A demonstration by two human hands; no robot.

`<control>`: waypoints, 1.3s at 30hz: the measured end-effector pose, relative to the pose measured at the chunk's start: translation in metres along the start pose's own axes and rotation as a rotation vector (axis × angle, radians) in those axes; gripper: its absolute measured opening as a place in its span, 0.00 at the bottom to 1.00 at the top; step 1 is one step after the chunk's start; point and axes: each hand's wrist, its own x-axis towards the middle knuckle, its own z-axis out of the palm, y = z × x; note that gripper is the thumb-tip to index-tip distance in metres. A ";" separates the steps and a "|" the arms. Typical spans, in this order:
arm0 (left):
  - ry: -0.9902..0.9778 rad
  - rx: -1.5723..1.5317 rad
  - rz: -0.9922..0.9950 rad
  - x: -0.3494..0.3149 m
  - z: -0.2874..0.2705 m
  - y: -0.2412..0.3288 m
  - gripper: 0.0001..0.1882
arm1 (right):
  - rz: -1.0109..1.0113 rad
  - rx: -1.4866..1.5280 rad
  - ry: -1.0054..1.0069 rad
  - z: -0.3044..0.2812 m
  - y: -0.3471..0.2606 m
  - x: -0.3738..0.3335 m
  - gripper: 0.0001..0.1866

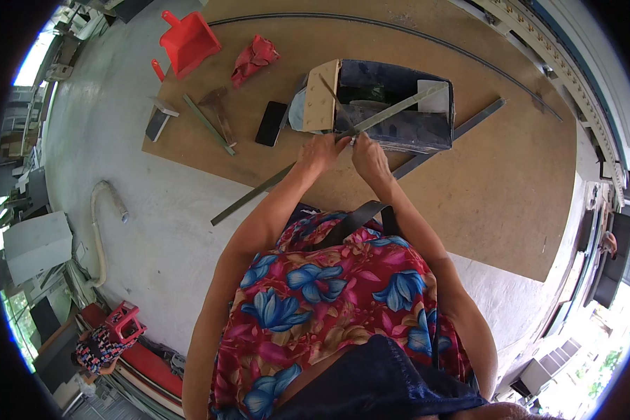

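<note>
A long, narrow greenish strip slants across in front of me, its upper end lying over a dark open box. My left hand is closed round the strip near its middle. Close beside it, my right hand has its fingers pinched at the strip, with a small light-coloured bit at the fingertips that is too small to name. Inside the box are a pale white piece and some dark, unclear contents. A tan flap with holes stands at the box's left end.
On the brown board table lie a black phone, a hammer, a short green strip, a red crumpled packet and a dark bar. A red dustpan rests at the far left corner. Another person is at lower left.
</note>
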 end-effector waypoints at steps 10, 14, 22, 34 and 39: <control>-0.066 -0.067 -0.029 -0.003 -0.020 0.009 0.33 | 0.042 -0.033 -0.071 -0.006 0.004 -0.012 0.08; -0.045 -0.093 -0.050 -0.003 -0.018 0.010 0.33 | -0.040 0.037 0.067 0.013 0.004 0.004 0.08; -0.044 -0.058 -0.018 -0.002 -0.015 0.007 0.33 | 0.037 0.011 -0.028 -0.004 0.013 -0.024 0.08; -0.183 -0.099 -0.035 0.010 -0.020 0.001 0.39 | 0.009 0.026 0.036 -0.005 0.021 -0.036 0.08; -0.181 -0.168 -0.099 0.017 -0.012 -0.008 0.41 | 0.047 0.047 0.000 -0.009 0.013 -0.037 0.07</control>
